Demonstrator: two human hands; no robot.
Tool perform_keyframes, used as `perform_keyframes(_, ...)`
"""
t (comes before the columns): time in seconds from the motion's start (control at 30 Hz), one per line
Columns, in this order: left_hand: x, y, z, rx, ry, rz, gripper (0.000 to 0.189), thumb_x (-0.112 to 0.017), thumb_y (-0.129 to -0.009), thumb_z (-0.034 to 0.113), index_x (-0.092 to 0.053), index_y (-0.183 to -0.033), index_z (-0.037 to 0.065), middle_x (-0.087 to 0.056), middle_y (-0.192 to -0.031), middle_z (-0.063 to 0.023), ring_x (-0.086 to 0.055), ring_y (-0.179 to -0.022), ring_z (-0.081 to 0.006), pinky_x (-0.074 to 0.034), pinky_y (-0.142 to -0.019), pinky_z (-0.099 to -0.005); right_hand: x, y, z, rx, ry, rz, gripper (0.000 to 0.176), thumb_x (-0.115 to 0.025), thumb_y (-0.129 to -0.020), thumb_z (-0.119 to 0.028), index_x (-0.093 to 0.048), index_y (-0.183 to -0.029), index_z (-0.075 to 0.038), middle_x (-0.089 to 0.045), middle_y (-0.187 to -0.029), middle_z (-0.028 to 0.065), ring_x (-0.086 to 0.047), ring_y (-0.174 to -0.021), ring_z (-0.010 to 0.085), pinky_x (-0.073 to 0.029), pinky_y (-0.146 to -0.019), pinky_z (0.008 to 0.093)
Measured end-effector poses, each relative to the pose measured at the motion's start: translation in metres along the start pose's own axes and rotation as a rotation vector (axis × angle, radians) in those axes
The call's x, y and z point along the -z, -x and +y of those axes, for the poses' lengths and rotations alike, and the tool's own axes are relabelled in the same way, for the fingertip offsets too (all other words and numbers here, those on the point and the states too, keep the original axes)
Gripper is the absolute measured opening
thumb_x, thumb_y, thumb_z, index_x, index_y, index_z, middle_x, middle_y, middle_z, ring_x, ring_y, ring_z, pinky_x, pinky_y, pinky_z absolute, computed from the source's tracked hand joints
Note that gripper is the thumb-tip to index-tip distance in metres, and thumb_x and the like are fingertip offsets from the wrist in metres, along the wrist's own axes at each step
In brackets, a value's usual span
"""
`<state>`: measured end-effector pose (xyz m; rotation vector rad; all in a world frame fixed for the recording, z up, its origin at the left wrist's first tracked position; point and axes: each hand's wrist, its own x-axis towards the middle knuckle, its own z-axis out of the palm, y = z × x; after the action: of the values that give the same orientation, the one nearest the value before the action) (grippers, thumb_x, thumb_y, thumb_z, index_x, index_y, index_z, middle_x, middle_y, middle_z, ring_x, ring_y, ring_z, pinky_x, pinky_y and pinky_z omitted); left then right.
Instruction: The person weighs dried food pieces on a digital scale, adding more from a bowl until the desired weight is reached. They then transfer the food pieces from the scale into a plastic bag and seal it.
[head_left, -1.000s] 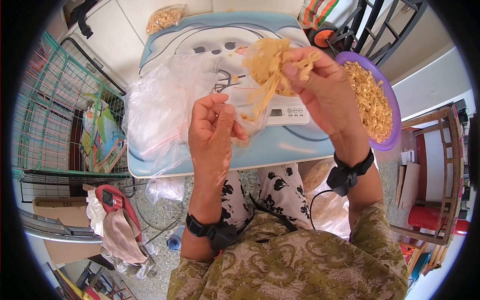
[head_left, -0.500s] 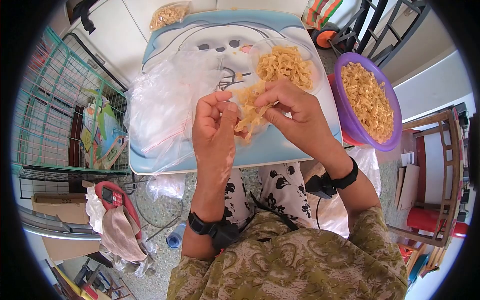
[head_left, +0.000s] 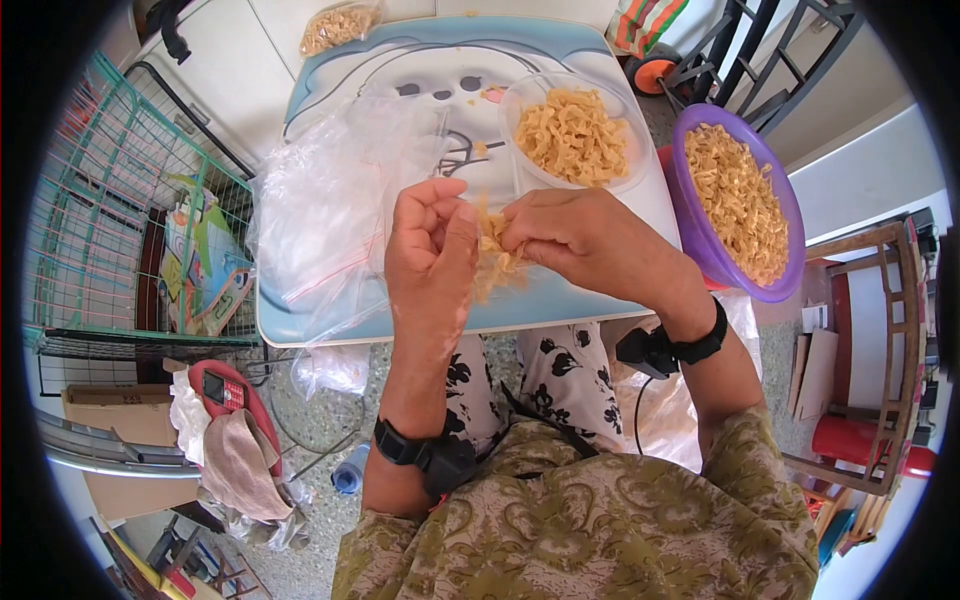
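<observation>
My left hand (head_left: 432, 240) is over the near middle of the table, its fingers curled in and the thumb upright. What it holds is hidden from view. Close beside it, my right hand (head_left: 590, 243) is closed with its knuckles up, its fingertips on a loose bunch of curly, yellowish dried strips (head_left: 494, 262) between the hands. Beyond my right hand stands a clear plastic tub (head_left: 640, 165) with a heap of the same strips (head_left: 572, 135). Clear plastic bags (head_left: 320, 200) lie spread out left of my left hand.
A purple basin (head_left: 690, 215) full of dried strips stands right of the table (head_left: 600, 312). A filled bag (head_left: 340, 28) lies at the back left edge. A green wire cage (head_left: 110, 210) is on the left, a red stool with a phone (head_left: 223, 390) below it.
My right hand has turned knuckles up and moved slightly down, hiding more of the strips. My left hand has barely shifted.
</observation>
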<state>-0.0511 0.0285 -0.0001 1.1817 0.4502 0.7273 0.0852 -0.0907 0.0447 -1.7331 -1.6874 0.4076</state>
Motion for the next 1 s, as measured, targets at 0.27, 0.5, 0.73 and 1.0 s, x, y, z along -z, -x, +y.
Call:
perform_keyframes(0.27, -0.002, 0.004, 0.008, -0.02, -0.008, -0.173, 0.019, -0.056, -0.098, 0.007, -0.052, -0.117, 0.004, -0.059, -0.094, -0.0004, -0.053, -0.083, -0.0031, -0.043, -0.071, -0.0173, -0.004, -0.01, -0.008, -0.11, 0.372, -0.202, 0.008, -0.061, -0.081, -0.005, -0.062, -0.087, 0.0, -0.065, -0.088, 0.0165, -0.064, -0.082, 0.0376, -0.049, -0.069, 0.0446)
perform_keyframes(0.5, 0.001, 0.001, 0.007, 0.035, 0.013, -0.061, 0.018, -0.058, -0.097, 0.01, -0.054, -0.114, 0.004, -0.056, -0.083, 0.0017, -0.047, -0.062, -0.0026, -0.036, -0.052, -0.0171, 0.0, -0.018, -0.012, -0.154, 0.248, -0.276, 0.014, -0.057, -0.086, -0.007, -0.061, -0.097, 0.0, -0.064, -0.09, 0.0201, -0.063, -0.084, 0.0383, -0.05, -0.07, 0.043)
perform_keyframes(0.73, 0.011, -0.003, 0.0, 0.07, 0.103, 0.031, 0.017, -0.058, -0.097, 0.01, -0.054, -0.112, 0.003, -0.055, -0.076, 0.0001, -0.051, -0.062, -0.0058, -0.043, -0.053, -0.0211, 0.016, -0.009, -0.021, -0.292, -0.154, -0.281, 0.036, -0.058, -0.09, -0.01, -0.051, -0.124, -0.004, -0.065, -0.105, 0.0119, -0.067, -0.093, 0.0244, -0.053, -0.081, 0.0345)
perform_keyframes(1.0, 0.009, -0.001, 0.003, 0.067, 0.095, 0.005, 0.018, -0.059, -0.097, 0.01, -0.054, -0.113, 0.003, -0.055, -0.08, 0.0001, -0.05, -0.063, -0.0054, -0.041, -0.053, -0.0203, 0.0, -0.006, -0.016, -0.23, -0.205, -0.083, 0.032, -0.069, -0.088, -0.015, -0.057, -0.115, -0.004, -0.065, -0.1, 0.0057, -0.067, -0.085, 0.0172, -0.053, -0.073, 0.0292)
